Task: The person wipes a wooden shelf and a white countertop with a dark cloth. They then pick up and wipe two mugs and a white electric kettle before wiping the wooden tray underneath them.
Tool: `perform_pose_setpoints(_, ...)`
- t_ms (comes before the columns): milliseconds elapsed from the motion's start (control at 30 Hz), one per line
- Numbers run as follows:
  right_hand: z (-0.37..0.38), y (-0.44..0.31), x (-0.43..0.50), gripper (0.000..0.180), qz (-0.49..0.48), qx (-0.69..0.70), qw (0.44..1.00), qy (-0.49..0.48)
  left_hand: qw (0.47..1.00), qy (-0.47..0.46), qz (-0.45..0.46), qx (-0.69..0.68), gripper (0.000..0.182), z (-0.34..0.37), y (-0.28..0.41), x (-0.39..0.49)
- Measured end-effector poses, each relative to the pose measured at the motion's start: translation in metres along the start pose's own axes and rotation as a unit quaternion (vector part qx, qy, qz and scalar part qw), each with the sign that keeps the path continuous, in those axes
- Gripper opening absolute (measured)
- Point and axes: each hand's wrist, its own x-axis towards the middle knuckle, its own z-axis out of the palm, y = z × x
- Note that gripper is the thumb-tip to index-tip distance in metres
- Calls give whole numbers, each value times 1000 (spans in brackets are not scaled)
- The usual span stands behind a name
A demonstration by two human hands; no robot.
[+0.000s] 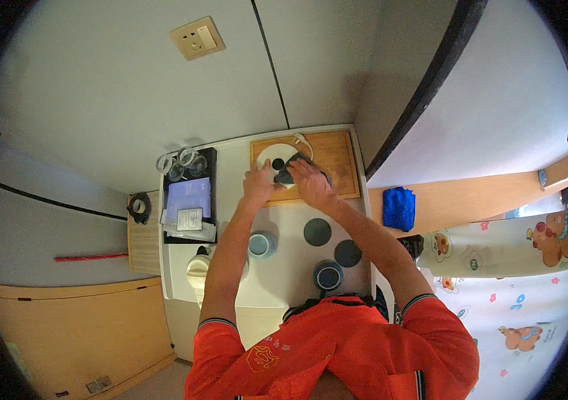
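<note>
A round white kettle base [269, 152] with a black centre sits on a wooden tray [341, 150]. My left hand [259, 186] grips its left and near edge. Bunched in my right hand [313, 186], a dark grey cloth [285, 176] presses against the right part of the base and covers some of it. The base's white power cord and plug [300, 138] lie just beyond, on the tray. Nearer to me stands a white electric kettle [197, 270], partly hidden behind my left forearm.
A black tray [166, 236] holds upturned glasses [190, 160], a purple booklet [189, 196] and packets. Two blue cups [260, 245] [328, 276] and two dark round coasters [317, 232] [348, 253] are on the white tabletop [284, 280]. A blue cloth [399, 209] rests on the wooden ledge at right.
</note>
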Motion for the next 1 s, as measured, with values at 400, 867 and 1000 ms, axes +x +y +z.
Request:
perform_pose_setpoints(400,-7,1,-30,53,-56,-62,996,-11,1000,-7,-17,2,95,18,24,-20)
perform_pose_setpoints(867,-7,12,-29,52,-11,-11,1000,12,993,-75,92,-7,98,-29,19,-9)
perform_pose_setpoints(1000,-11,7,-39,54,-31,7,999,11,983,-91,155,-18,119,-28,11,5)
